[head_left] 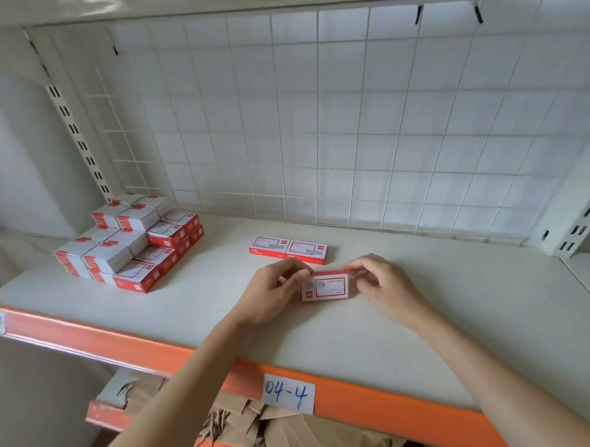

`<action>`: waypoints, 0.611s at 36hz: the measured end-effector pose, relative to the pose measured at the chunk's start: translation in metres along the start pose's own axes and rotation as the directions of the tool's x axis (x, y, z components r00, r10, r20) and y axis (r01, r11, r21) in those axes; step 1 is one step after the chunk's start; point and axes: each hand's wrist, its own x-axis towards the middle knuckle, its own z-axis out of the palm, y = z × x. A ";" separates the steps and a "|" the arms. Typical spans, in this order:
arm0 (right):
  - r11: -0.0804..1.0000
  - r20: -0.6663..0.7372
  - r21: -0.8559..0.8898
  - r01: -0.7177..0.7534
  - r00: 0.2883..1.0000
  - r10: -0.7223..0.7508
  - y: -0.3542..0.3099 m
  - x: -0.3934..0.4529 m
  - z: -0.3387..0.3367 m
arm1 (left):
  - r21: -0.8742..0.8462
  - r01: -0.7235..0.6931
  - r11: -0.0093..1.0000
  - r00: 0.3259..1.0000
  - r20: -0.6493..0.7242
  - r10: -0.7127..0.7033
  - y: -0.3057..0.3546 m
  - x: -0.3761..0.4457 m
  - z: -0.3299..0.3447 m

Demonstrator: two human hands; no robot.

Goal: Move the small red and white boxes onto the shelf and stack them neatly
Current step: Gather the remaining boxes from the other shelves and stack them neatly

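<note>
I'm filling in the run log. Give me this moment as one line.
left hand: pinches box | right hand: pinches same box | box: on shelf, before box pair | stack: left

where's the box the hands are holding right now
In the head view the held box sits mid-shelf, pinched between the left hand and right hand, just in front of the pair of boxes.

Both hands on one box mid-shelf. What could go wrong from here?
1. Both hands, left and right, pinch the box only at its top corners; it could slip or land skewed.
2. Set down where it is, it sits apart from the pair behind, so the row would not be neat.
3. The stack at left is stepped and sits near the shelf edge; a forearm bump might topple it.
</note>
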 end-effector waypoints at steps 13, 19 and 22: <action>1.000 -0.016 0.012 0.020 1.000 -0.020 0.002 0.000 0.001 | 0.201 -0.033 0.979 0.999 -0.004 0.035 0.000 -0.003 0.001; 0.997 -0.010 0.073 -0.002 1.000 0.003 0.002 -0.001 0.000 | 0.255 -0.043 0.966 0.999 0.010 0.042 0.002 -0.004 0.001; 0.996 -0.003 0.092 -0.016 1.000 0.017 0.000 -0.002 -0.001 | 0.257 -0.003 0.966 1.000 -0.025 0.009 0.003 -0.004 0.002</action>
